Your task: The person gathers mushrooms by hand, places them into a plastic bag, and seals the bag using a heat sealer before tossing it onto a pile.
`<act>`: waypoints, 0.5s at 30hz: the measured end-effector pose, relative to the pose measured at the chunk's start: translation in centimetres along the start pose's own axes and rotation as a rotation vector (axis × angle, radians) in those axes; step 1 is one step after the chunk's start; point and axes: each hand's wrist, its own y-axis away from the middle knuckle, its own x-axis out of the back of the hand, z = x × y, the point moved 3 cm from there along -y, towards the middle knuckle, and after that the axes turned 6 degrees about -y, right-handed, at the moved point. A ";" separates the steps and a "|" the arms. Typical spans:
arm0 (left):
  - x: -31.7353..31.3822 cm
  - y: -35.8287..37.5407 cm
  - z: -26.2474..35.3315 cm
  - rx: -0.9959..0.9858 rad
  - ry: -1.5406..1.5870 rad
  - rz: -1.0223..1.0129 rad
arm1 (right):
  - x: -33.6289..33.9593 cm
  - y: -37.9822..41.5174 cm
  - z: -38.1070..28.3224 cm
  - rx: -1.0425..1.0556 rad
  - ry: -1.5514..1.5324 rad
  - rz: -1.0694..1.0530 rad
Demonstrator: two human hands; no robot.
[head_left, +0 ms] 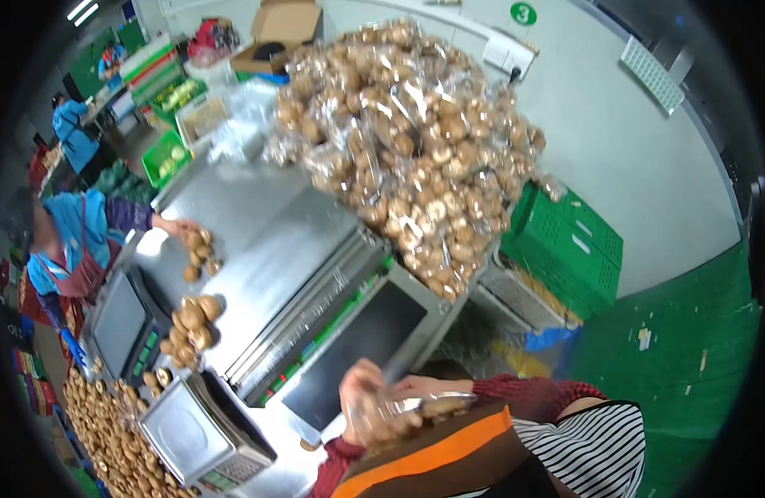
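Close to my body, a clear plastic bag of brown mushrooms [391, 425] is held over the near edge of the steel table. My left hand [360, 388] is closed on the bag at its left side, blurred by motion. From the other side my right hand [420, 385] comes in, its fingers gripping the upper part of the same bag. Shiny film covers some of the fingers. Just beyond my hands is the wrapping machine's dark plate [357, 357].
A large heap of bagged mushrooms [407, 133] covers the table's far end. Green crates [569, 245] stand to the right. Left are a scale [187, 427], a second scale [121, 319], loose mushrooms [117, 432] and a co-worker's hand [176, 226] at a small mushroom pile [201, 253].
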 end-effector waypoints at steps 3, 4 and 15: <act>-0.1 5.5 1.1 0.772 0.196 0.000 | 1.0 1.5 -3.8 0.354 0.436 -0.052; 2.9 7.5 -0.7 0.863 0.492 -0.110 | 2.6 2.2 -3.7 -0.079 -0.245 0.383; 4.3 -3.3 5.2 0.288 0.457 0.571 | 6.4 -12.1 -17.7 0.155 0.433 0.235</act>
